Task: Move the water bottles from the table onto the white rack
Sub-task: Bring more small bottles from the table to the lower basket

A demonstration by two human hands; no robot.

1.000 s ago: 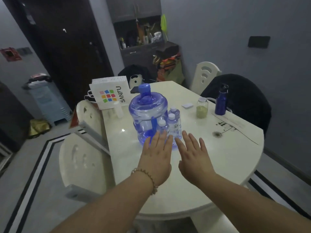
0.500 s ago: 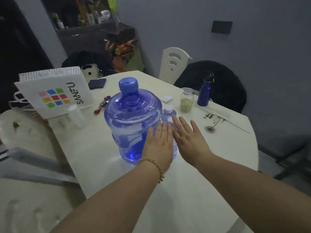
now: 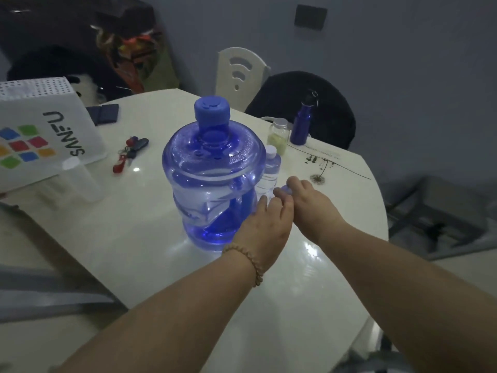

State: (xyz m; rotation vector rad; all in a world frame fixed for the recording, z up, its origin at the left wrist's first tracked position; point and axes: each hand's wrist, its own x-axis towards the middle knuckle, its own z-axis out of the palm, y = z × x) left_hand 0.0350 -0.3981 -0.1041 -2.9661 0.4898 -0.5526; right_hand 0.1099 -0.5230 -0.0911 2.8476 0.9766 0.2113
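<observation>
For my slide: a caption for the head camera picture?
Left hand and right hand reach small water bottles beside a big blue jug on a table.

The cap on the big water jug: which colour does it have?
The cap is solid blue; the head view shows it clearly.

Dim bluish light, glare patches on glossy table (image 3: 309, 305), soft blurry edges
</observation>
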